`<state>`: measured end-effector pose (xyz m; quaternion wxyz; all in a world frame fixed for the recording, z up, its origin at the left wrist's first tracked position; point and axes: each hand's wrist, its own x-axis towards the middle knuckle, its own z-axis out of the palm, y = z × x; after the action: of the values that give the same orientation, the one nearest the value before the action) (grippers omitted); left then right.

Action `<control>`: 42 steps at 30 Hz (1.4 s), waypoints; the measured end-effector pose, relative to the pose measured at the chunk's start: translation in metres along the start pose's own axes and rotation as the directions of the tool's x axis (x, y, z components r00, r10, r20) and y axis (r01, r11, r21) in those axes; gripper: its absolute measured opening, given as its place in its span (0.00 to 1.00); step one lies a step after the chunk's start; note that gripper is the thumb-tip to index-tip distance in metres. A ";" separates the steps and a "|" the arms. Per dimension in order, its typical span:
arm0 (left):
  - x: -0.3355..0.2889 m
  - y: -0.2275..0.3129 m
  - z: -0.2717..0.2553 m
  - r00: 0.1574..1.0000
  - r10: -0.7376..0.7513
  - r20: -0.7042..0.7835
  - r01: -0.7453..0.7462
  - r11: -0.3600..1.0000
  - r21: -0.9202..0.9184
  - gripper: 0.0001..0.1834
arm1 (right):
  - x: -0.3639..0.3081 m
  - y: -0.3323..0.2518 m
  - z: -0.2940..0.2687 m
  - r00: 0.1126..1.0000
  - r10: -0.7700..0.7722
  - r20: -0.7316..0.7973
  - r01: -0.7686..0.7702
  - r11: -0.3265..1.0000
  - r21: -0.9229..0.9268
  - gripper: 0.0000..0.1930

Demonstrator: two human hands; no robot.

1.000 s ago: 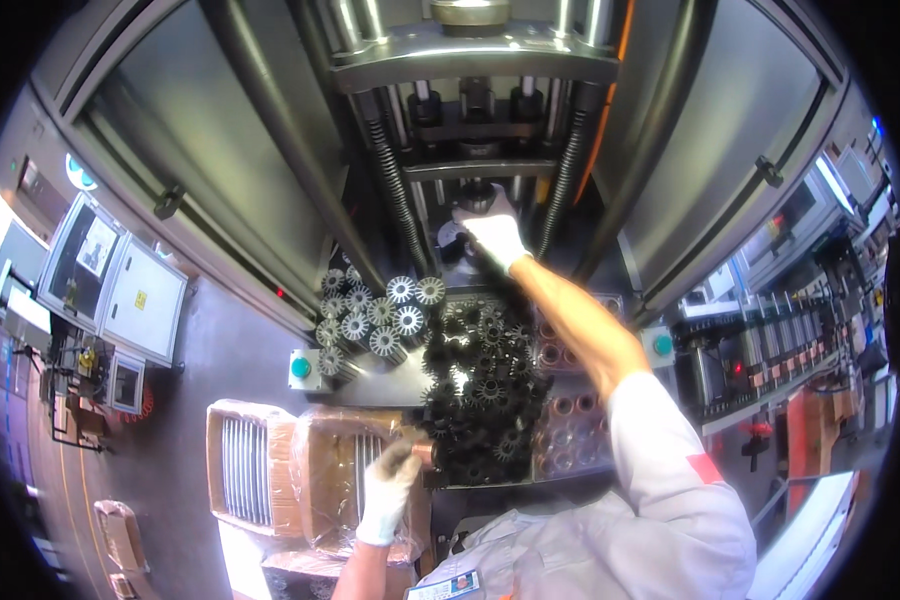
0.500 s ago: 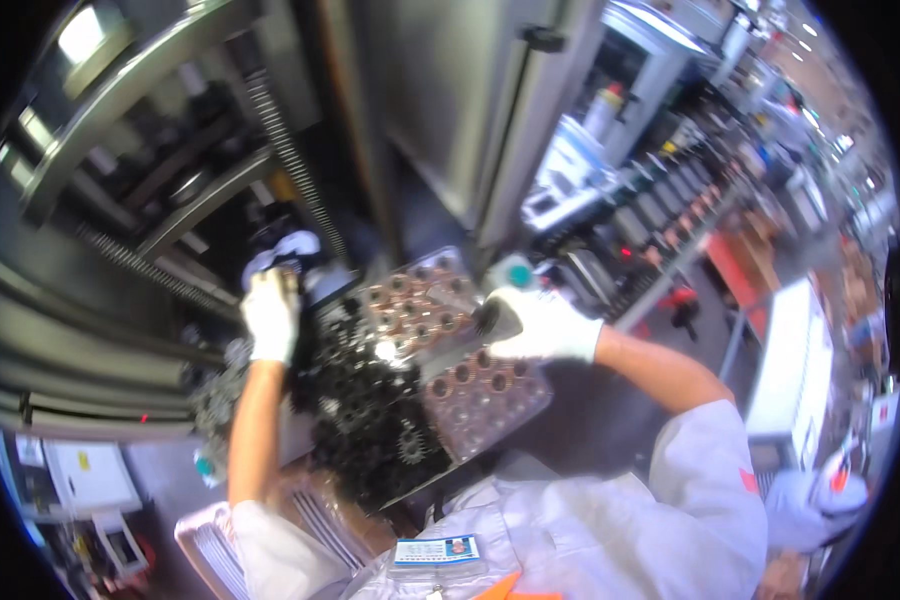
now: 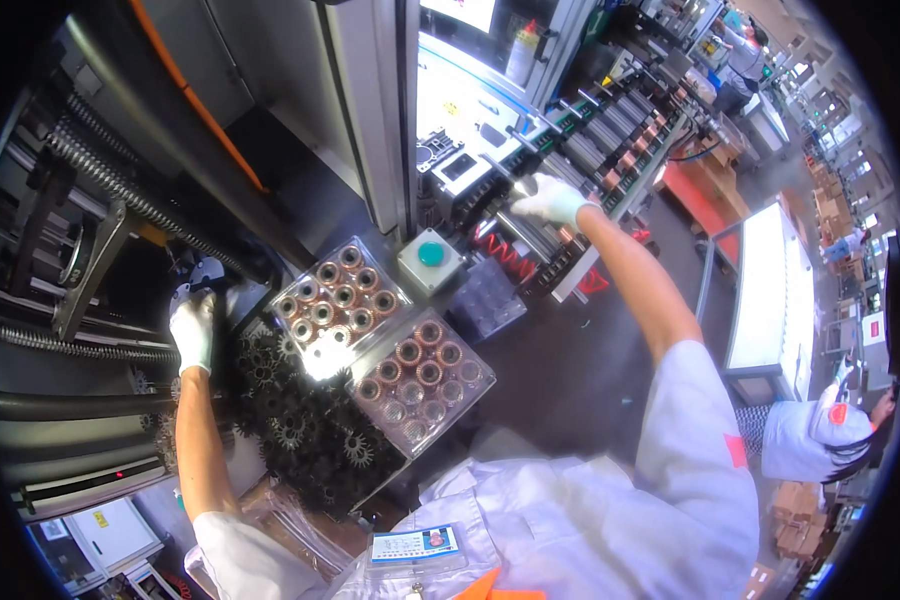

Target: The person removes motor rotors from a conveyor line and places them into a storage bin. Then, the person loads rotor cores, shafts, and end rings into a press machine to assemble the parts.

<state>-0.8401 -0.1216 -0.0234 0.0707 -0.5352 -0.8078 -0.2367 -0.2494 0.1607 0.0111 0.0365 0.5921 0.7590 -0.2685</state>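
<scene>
My left hand (image 3: 192,330), in a white glove, is inside the machine at the left. Its fingers curl against a pale rounded metal part (image 3: 208,268); what they grip is mostly hidden. My right hand (image 3: 550,198), also gloved, reaches over the near end of the conveyor. Its thumb and fingers close around a small dark grey piece whose kind I cannot make out. Between my arms lie a clear tray (image 3: 390,303) filled with copper-coloured rings and a second clear tray (image 3: 417,437) only partly filled. Dark toothed discs (image 3: 358,450) are heaped beside them.
A green push button (image 3: 430,253) on a pale box stands behind the trays. Grey rotors with copper ends (image 3: 625,117) line the conveyor. An empty clear tray (image 3: 488,298) and a red coiled hose (image 3: 505,252) are beside it. Machine columns (image 3: 370,120) rise ahead. Another person (image 3: 815,440) is at the far right.
My right hand has moved from the ring trays to the conveyor, up and right. My left hand stays at the machine part. The view has turned, so the trays appear farther left.
</scene>
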 end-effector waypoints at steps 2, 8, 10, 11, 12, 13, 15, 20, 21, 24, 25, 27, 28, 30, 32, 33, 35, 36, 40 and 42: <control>-0.002 -0.019 0.010 0.993 -0.093 -0.071 0.093 0.996 0.002 0.21 | 0.017 0.017 0.009 0.995 -0.088 0.044 0.081 0.987 0.140 0.52; -0.019 0.020 0.006 0.987 -0.142 0.077 0.112 0.946 0.303 0.27 | -0.009 0.004 0.008 0.989 -0.112 -0.098 0.117 0.992 0.040 0.53; -0.036 0.005 0.009 0.998 0.063 -0.004 -0.058 0.942 0.332 0.27 | -0.021 0.006 0.008 0.860 -0.373 -0.349 0.280 0.915 -0.289 0.42; -0.037 0.016 -0.001 0.998 0.037 0.056 -0.052 0.956 0.289 0.26 | -0.037 -0.001 0.005 0.777 -0.454 -0.435 0.360 0.889 -0.284 0.36; -0.040 0.009 -0.003 0.982 0.191 -0.005 -0.182 0.942 0.283 0.25 | -0.050 -0.010 0.009 0.723 -0.469 -0.507 0.422 0.881 -0.214 0.30; -0.040 0.005 -0.007 0.973 0.222 0.060 -0.230 0.936 0.266 0.25 | -0.076 -0.023 0.008 0.771 -0.417 -0.482 0.412 0.903 -0.121 0.27; -0.030 0.009 -0.015 0.958 0.223 0.183 -0.265 0.931 0.252 0.26 | -0.103 -0.021 0.034 0.743 -0.461 -0.486 0.531 0.847 0.008 0.25; -0.038 -0.007 -0.012 0.976 0.137 0.171 -0.182 0.941 0.285 0.23 | -0.155 -0.153 0.102 0.695 -0.706 -0.140 0.717 0.662 0.219 0.22; -0.039 -0.012 -0.020 0.969 0.083 0.232 -0.149 0.946 0.287 0.23 | -0.163 -0.188 0.114 0.625 -0.777 -0.077 0.768 0.593 0.243 0.22; -0.065 0.012 -0.051 0.996 -0.007 0.090 -0.010 0.982 0.187 0.25 | -0.171 -0.253 0.147 0.359 -0.931 0.058 0.915 0.364 0.172 0.23; -0.084 0.018 -0.067 0.999 -0.011 -0.033 0.015 0.992 0.122 0.25 | -0.168 -0.265 0.162 0.264 -0.963 0.054 0.957 0.268 0.111 0.23; -0.132 0.020 -0.124 0.971 -0.045 -0.234 0.069 0.993 0.096 0.23 | -0.160 -0.283 0.178 0.276 -0.961 -0.011 0.960 0.275 0.052 0.20; -0.157 0.012 -0.149 0.941 -0.219 -0.257 0.246 0.966 0.078 0.22 | -0.153 -0.291 0.185 0.271 -0.962 -0.036 0.962 0.270 0.029 0.20; -0.257 -0.073 -0.190 0.871 -0.297 -0.391 0.431 0.844 0.318 0.22 | -0.153 -0.333 0.200 0.172 -0.982 -0.082 0.985 0.171 0.010 0.18; -0.316 -0.094 -0.196 0.888 -0.450 -0.099 0.454 0.816 0.358 0.22 | -0.151 -0.365 0.215 0.106 -0.993 -0.060 0.993 0.109 -0.045 0.19; -0.334 -0.108 -0.193 0.952 -0.300 -0.056 0.294 0.853 0.432 0.22 | -0.151 -0.384 0.223 0.071 -0.997 -0.034 0.995 0.073 -0.065 0.19; -0.304 -0.093 -0.197 0.937 -0.330 -0.113 0.349 0.881 0.319 0.22 | -0.150 -0.402 0.238 0.083 -0.995 0.056 0.976 0.070 -0.208 0.21; -0.294 -0.077 -0.193 0.913 -0.371 -0.170 0.402 0.892 0.209 0.22 | -0.150 -0.405 0.244 0.067 -0.995 0.072 0.978 0.051 -0.203 0.19; -0.283 -0.045 -0.181 0.964 -0.255 -0.073 0.265 0.924 0.274 0.25 | -0.143 -0.418 0.261 0.039 -0.992 0.121 0.974 0.011 -0.225 0.04; -0.290 -0.048 -0.174 0.966 -0.238 -0.099 0.258 0.904 0.341 0.24 | -0.145 -0.419 0.262 0.025 -0.998 0.064 0.965 0.007 -0.263 0.02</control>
<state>-0.7866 -0.4572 0.0082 0.1567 -0.4001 -0.8962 -0.1104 -0.6599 -0.1499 -0.0057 -0.1445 -0.0945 0.9814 -0.0843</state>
